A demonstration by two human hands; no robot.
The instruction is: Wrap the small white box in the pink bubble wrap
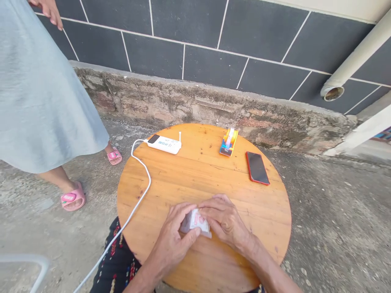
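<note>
A small white packet with red print, in a clear plastic wrap [198, 221], lies at the near middle of the round wooden table [195, 175]. My left hand [175, 234] grips its left side, with the thumb along the near edge and the fingers behind. My right hand [224, 219] pinches the packet's upper right part, its fingers bent over the plastic. The exact contact under the right fingertips is hidden.
A white power bank [165, 144] with a white cable [146, 191] lies at the back left. Behind the hands are a tape dispenser [229, 142] and a red-edged phone [257, 168]. Someone in a light blue skirt [45, 93] stands at the left.
</note>
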